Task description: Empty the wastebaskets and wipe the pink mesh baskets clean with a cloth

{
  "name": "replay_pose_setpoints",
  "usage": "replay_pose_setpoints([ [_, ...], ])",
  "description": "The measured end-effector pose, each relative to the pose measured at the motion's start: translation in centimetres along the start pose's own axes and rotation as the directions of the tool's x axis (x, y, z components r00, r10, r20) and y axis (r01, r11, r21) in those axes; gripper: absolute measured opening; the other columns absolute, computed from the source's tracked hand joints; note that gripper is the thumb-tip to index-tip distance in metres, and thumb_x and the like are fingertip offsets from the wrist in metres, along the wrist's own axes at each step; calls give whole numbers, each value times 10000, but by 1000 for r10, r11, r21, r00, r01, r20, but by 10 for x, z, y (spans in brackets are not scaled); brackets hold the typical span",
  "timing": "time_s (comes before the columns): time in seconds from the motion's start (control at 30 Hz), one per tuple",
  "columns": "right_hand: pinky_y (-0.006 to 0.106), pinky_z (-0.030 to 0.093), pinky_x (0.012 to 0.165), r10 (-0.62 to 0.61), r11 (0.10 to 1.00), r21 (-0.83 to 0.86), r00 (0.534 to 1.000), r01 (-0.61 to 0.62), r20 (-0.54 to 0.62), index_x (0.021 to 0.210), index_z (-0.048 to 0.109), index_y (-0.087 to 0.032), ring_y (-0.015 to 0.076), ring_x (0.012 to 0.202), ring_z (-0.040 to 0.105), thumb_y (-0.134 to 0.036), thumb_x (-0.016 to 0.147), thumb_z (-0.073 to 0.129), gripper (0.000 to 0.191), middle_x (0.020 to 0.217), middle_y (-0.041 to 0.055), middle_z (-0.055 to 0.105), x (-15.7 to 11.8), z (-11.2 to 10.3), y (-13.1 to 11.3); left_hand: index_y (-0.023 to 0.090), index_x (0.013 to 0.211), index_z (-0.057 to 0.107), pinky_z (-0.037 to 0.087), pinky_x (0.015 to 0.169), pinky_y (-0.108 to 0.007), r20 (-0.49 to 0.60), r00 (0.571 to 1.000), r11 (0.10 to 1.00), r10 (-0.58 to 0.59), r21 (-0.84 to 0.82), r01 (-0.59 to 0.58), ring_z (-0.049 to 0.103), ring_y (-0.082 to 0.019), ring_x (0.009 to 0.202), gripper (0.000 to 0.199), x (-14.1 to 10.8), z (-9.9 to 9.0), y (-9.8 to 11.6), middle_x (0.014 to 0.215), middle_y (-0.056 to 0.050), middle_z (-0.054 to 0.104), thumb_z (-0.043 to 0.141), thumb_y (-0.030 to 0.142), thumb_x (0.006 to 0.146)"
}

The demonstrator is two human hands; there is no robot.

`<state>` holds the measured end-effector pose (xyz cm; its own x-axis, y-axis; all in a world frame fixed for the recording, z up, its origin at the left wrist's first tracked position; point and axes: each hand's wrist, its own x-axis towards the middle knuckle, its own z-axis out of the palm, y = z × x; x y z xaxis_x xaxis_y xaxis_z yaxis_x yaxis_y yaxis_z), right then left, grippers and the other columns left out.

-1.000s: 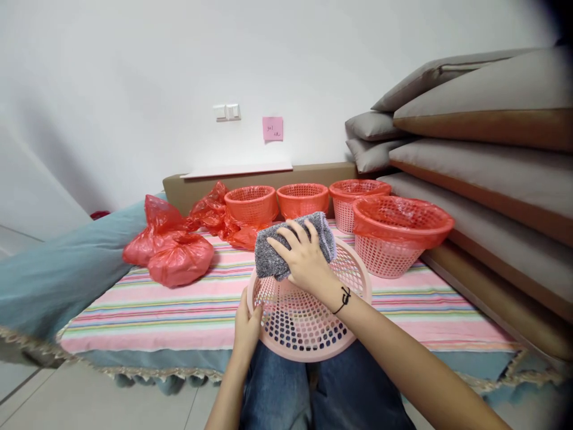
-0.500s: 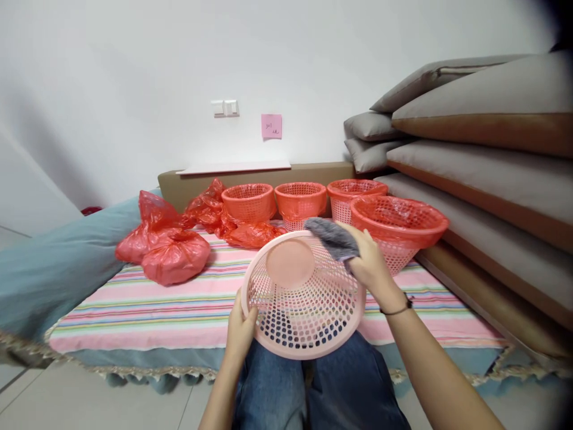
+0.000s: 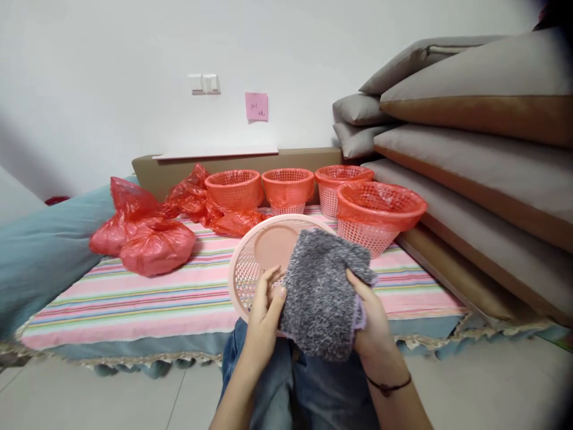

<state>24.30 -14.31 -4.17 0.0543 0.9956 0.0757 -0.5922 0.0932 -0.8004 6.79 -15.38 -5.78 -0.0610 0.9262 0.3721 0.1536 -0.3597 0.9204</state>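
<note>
A dark grey fleecy cloth (image 3: 322, 292) with a lilac edge is spread in front of me, over the right part of a pale pink perforated basket (image 3: 244, 257). My right hand (image 3: 369, 319) grips its right side, thumb on top. At the cloth's left edge is my left hand (image 3: 264, 316), fingers curled and thumb against that edge; the exact hold is partly hidden. The basket lies tilted at my knees against the bed edge, its round base and left rim showing. Neither hand is on the basket rim.
Several baskets lined with red plastic bags, one nearest on the right (image 3: 380, 218), stand along the back. Knotted red bags (image 3: 156, 245) lie left on the striped sheet (image 3: 147, 304). Stacked grey-brown cushions (image 3: 470, 155) rise at the right.
My left hand has left the basket rim for the cloth's left edge. The bunched cloth in my right hand is now spread out, lower and nearer. The view has shifted slightly.
</note>
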Motion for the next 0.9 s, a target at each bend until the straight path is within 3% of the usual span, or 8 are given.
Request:
replay_pose_setpoints([
  [0.07,521,491,1037,209,969,130,978,-209,15,980,745,-207,274,1100,679,-494,870,546,366,938,77,776,-1,5,20,209,1251,546,434,1074,-399,22,995,995,-99,-4,100,561,-248,1262,398,4,0,-7,1309,-98,627,556,402,902],
  [0.13,523,497,1027,308,927,226,951,-298,-8,1049,724,-218,267,1082,689,-519,888,492,413,1051,71,763,2,10,35,192,1231,556,429,1066,-421,-51,992,988,-118,92,123,576,-264,1228,426,9,-2,-14,1286,-114,635,622,374,851],
  [0.23,507,493,1034,294,927,267,953,-264,-79,1122,692,-218,258,1085,688,-532,902,461,447,1130,67,742,10,17,49,183,1243,560,411,1061,-453,-188,982,949,27,313,34,570,-280,1205,460,17,-2,-17,1282,-131,620,659,329,818],
  [0.3,483,485,1049,244,941,268,962,-206,-119,1183,665,-208,247,1122,669,-553,906,443,495,1149,67,734,15,21,56,188,1178,603,449,1004,-427,-124,989,929,84,367,-33,604,-263,1127,372,17,4,-14,1197,-114,655,649,326,836],
  [0.43,443,477,1063,155,952,286,977,-108,-149,1252,619,-220,224,1194,624,-650,896,403,599,1218,57,701,12,23,71,201,1028,667,487,916,-393,35,999,932,31,359,-42,640,-253,1011,295,7,27,-10,1053,-83,701,741,332,773],
  [0.57,423,444,1092,171,925,365,974,-108,-146,1195,635,-246,204,1229,592,-672,862,480,562,1227,33,692,7,17,81,198,944,696,476,904,-380,-15,1000,939,22,344,-15,640,-244,981,228,-3,36,-19,990,-71,713,760,293,747],
  [0.67,376,419,1105,174,933,343,972,-111,-160,1115,659,-220,189,1216,587,-558,815,635,453,1152,25,712,8,11,84,192,857,714,483,831,-343,-3,998,958,-57,281,55,652,-221,880,123,-2,31,-27,891,-58,718,717,277,769],
  [0.9,321,496,982,169,941,331,948,-73,-269,937,643,-197,165,1009,652,-381,758,673,258,961,-6,719,15,-2,97,174,731,735,478,810,-317,-17,992,983,-123,136,124,658,-206,829,133,-3,28,-35,815,-62,728,690,294,764],
])
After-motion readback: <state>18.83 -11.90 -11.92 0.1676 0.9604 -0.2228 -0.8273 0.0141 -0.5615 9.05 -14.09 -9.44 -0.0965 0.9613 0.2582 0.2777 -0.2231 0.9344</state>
